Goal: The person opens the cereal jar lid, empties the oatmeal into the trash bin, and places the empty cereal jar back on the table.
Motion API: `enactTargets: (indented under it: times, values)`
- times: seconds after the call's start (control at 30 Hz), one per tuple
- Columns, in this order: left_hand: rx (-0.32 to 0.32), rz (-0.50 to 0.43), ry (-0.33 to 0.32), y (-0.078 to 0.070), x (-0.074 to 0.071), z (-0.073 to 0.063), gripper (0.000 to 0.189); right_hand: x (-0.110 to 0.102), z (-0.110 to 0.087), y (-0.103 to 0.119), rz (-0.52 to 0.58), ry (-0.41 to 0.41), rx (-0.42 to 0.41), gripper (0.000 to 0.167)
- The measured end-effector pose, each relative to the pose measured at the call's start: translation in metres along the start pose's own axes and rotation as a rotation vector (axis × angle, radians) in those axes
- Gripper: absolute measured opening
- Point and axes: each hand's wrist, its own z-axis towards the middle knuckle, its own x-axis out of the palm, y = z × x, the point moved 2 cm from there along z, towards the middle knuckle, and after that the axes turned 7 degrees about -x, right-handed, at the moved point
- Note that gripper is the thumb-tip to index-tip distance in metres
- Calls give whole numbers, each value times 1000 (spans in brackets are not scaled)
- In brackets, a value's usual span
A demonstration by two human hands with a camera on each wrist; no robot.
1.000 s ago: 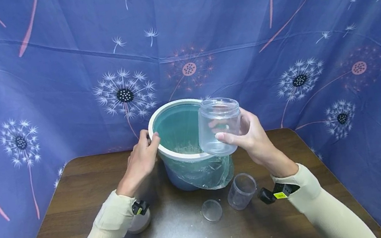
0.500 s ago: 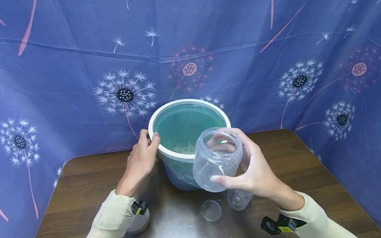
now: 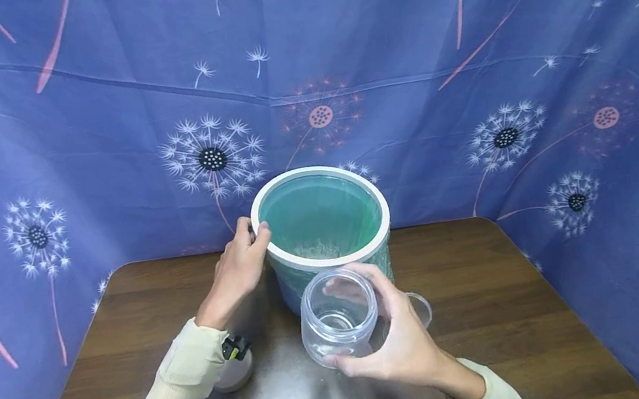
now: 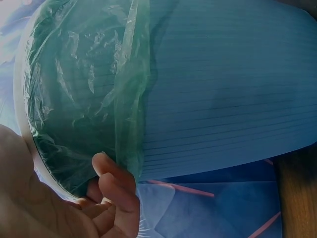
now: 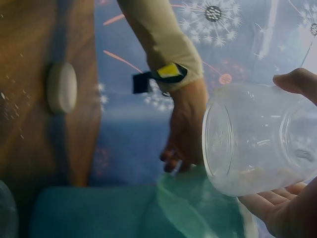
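My left hand (image 3: 236, 272) grips the white rim (image 3: 325, 262) of a trash bin, thumb over the top. In the left wrist view, its fingers (image 4: 119, 193) curl below that rim, against a green plastic bag (image 4: 79, 79) folded over the blue ribbed bin (image 4: 228, 94). My right hand (image 3: 401, 341) holds a clear jar (image 3: 318, 343) just in front of the bin, above the table, its open mouth tilted towards the head camera. Nothing shows inside the jar. The right wrist view has the jar (image 5: 247, 134) lying sideways between thumb and fingers.
A second clear jar (image 3: 423, 304) stands mostly hidden behind my right hand. A pale round object (image 3: 235, 373) lies beside my left forearm. Small white crumbs (image 5: 17, 99) are scattered on the wooden table (image 3: 495, 311). A blue dandelion-print cloth (image 3: 297, 39) hangs behind.
My right hand has brought the jar from over the bin's right rim down and towards the table's front, turning its mouth to the head camera. My left hand has stayed on the rim.
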Motion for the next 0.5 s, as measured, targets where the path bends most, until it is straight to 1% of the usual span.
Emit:
enactTargets:
  times: [0.17,0.3,0.5]
  values:
    - [-1,6,2,-1,1,1,43,12,-12,-7,-30,-2,32,96]
    - [-10,13,0,-1,2,1,47,20,-19,-13,-21,-6,63,95]
    - [-18,3,8,0,2,0,43,29,-27,-23,-33,-2,90,95]
